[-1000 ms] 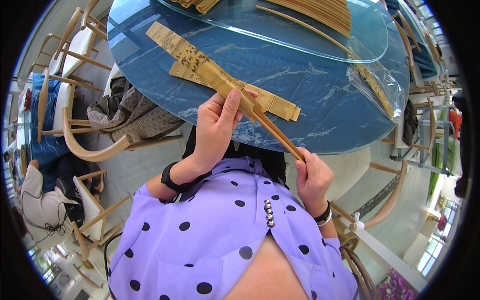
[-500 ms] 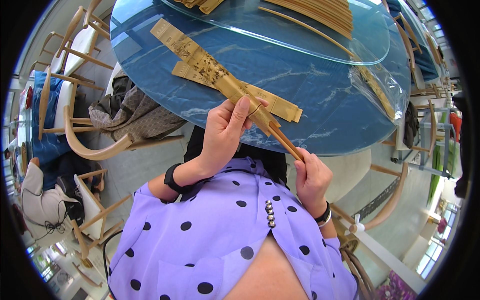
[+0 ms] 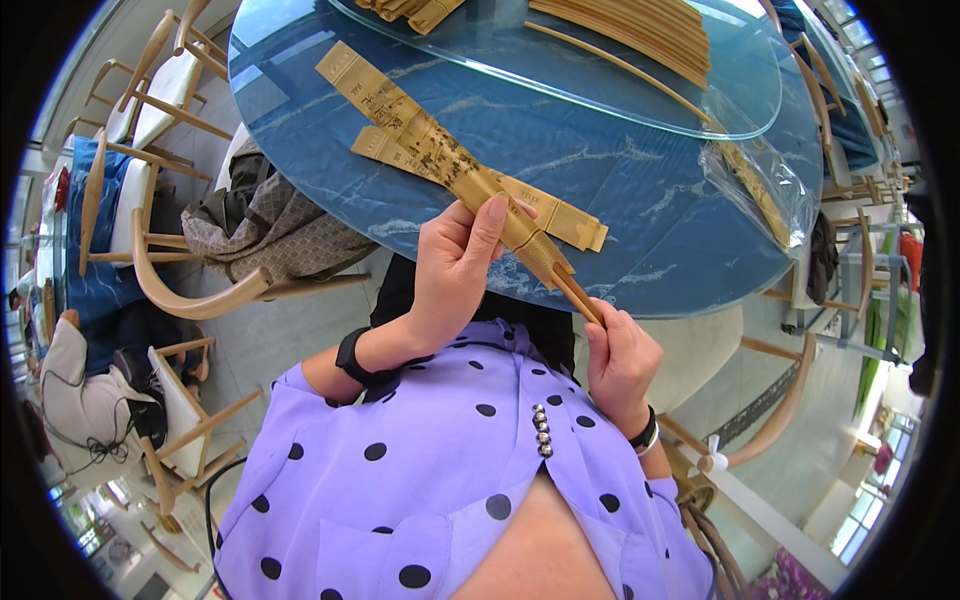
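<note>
My left hand is closed around a long gold paper chopstick sleeve with dark printed decoration, thumb on top. The sleeve slants over the near edge of the table. From its lower end stick out brown chopsticks, pinched near their ends by my right hand. Their other ends are hidden inside the sleeve. Beneath the held sleeve, flat gold sleeves lie crosswise on the table, partly covered by it and by my left hand.
The round blue marbled table carries a raised glass turntable. On that lie a row of brown chopsticks and a bunch of gold sleeves. A clear plastic bag lies at right. Wooden chairs stand around.
The chopsticks have slid a little farther into the sleeve, leaving a shorter length between its end and my right hand. The view has shifted slightly.
</note>
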A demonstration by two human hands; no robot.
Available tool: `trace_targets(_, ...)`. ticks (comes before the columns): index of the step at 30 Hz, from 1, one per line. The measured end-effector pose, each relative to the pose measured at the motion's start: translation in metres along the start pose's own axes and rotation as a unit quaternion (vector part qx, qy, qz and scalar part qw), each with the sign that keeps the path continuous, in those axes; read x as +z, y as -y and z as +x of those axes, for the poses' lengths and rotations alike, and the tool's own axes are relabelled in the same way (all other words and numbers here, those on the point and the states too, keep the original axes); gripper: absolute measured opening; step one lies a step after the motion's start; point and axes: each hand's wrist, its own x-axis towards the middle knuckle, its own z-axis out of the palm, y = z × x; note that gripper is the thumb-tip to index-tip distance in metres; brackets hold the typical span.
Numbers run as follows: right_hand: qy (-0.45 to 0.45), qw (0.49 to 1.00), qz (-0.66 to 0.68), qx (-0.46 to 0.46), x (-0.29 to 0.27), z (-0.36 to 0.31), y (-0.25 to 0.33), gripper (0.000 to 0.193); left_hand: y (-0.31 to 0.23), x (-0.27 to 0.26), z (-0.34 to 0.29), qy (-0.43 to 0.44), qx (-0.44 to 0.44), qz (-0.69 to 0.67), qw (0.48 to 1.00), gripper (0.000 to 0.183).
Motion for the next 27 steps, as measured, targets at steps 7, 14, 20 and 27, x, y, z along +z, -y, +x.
trace_targets(7, -0.005, 1.000, 0.000, -0.006, 0.004, 0.009, 0.004, 0.024, 0.003, 0.001, -0.002, 0.012, -0.034, -0.037, 0.999, 0.037)
trace_targets(14, 0.000, 1.000, -0.008, -0.004, 0.003, 0.010, 0.003, 0.024, 0.001, -0.006, 0.009, -0.046, 0.003, -0.011, 0.999, 0.034)
trace_targets(20, -0.011, 1.000, -0.006, -0.010, 0.007, 0.014, 0.006, 0.026, 0.009, 0.000, 0.002, -0.047, -0.010, -0.019, 0.999, 0.034)
trace_targets(27, 0.031, 0.999, -0.008, 0.021, -0.007, 0.017, 0.001, 0.026, -0.002, -0.018, 0.015, -0.096, 0.009, -0.022, 0.995, 0.034)
